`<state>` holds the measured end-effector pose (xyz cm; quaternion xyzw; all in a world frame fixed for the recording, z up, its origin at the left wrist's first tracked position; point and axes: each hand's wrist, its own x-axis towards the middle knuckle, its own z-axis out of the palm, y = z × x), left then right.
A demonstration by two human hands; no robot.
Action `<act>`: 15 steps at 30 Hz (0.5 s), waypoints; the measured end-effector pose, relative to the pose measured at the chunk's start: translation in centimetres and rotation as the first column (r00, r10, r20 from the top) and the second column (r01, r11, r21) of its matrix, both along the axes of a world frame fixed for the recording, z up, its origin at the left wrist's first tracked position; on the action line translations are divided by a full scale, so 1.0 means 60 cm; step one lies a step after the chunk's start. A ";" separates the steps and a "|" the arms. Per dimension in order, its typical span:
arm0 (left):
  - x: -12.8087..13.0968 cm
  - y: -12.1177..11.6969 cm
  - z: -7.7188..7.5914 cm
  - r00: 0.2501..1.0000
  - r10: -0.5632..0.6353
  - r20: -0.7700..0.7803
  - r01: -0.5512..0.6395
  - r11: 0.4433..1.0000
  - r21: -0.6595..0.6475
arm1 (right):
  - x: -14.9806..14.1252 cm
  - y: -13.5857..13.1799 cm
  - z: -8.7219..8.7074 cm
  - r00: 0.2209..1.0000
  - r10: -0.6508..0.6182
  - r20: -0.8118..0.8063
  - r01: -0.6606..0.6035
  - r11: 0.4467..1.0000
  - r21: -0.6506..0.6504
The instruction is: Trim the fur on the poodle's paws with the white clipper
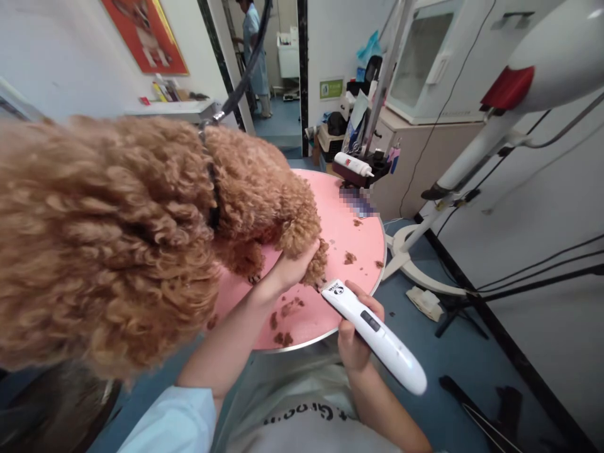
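Note:
A curly brown dog [155, 214] stands on a round pink grooming table [340, 308], with a dark collar strap [214, 201] around its neck. My left hand [297, 264] is closed around one of its paws [315, 267], and the dog's fur covers part of my fingers. In my right hand [356, 343] is a white hair clipper [377, 333], gripped along its body. The clipper's blade end is at the tip of the held paw; whether it touches is unclear. Tufts of cut fur [283, 340] lie on the tabletop.
A dark lead [248, 72] runs up from the collar. At the table's far edge a small tray [352, 179] bears a white bottle [353, 165]. A white stand dryer [542, 69] rises at the right, its base on the floor. Beyond the doorway stands another person [255, 56].

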<state>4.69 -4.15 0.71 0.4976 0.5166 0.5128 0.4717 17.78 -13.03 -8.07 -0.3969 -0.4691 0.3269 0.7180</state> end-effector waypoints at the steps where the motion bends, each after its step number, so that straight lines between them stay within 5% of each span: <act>1: 0.001 -0.001 0.001 1.000 0.003 -0.010 -0.003 1.000 0.018 | 0.002 -0.001 -0.001 0.997 -0.034 0.063 0.030 0.998 0.060; 5: 0.002 -0.002 0.000 1.000 0.009 0.003 -0.010 1.000 0.024 | 0.001 -0.008 0.006 0.973 -0.088 0.212 0.046 0.980 0.193; 9: 0.005 0.007 -0.005 0.999 0.027 0.040 -0.025 0.998 -0.054 | -0.009 -0.020 0.024 0.970 -0.059 0.237 0.020 0.986 0.165; 15: -0.069 -0.001 -0.022 0.968 0.117 -0.223 -0.114 0.993 0.028 | -0.014 -0.007 0.010 0.970 0.238 -0.057 -0.239 0.971 -0.008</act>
